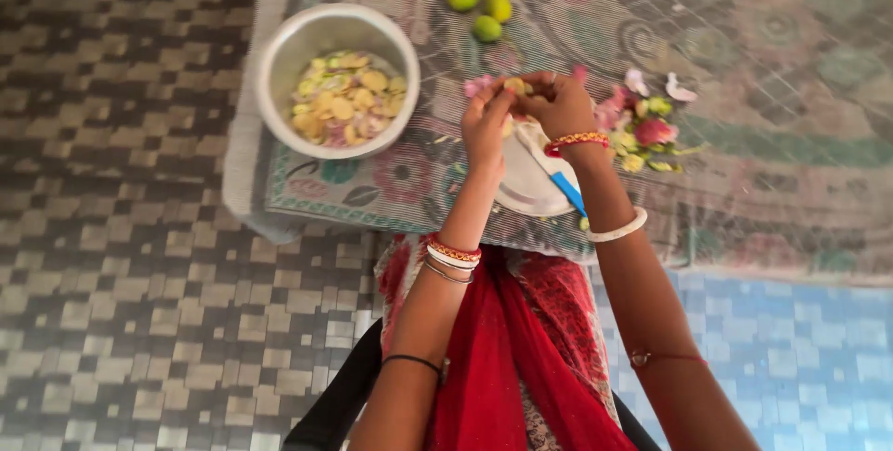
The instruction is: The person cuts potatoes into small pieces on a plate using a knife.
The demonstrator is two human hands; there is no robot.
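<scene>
Peeling: small yellowish piece (514, 86), pinched between left hand (486, 124) and right hand (561, 105), above white plate (521, 192).
Grip: fingertips of both hands pressed onto the piece.
Handling: likely light, soft, maybe slippery; best held at its ends.
Edges: steel bowl (279, 60) left, peel pile (642, 126) right, blue-handled knife (566, 191) on plate.
Room: open cloth (763, 51) beyond; three limes (484, 10) far side.

A small yellowish vegetable piece (514, 86) is pinched between the fingertips of the left hand (486, 121) and the right hand (561, 102), held up above a white plate (523, 186) where a blue-handled knife (556, 175) lies slanted across it.
</scene>
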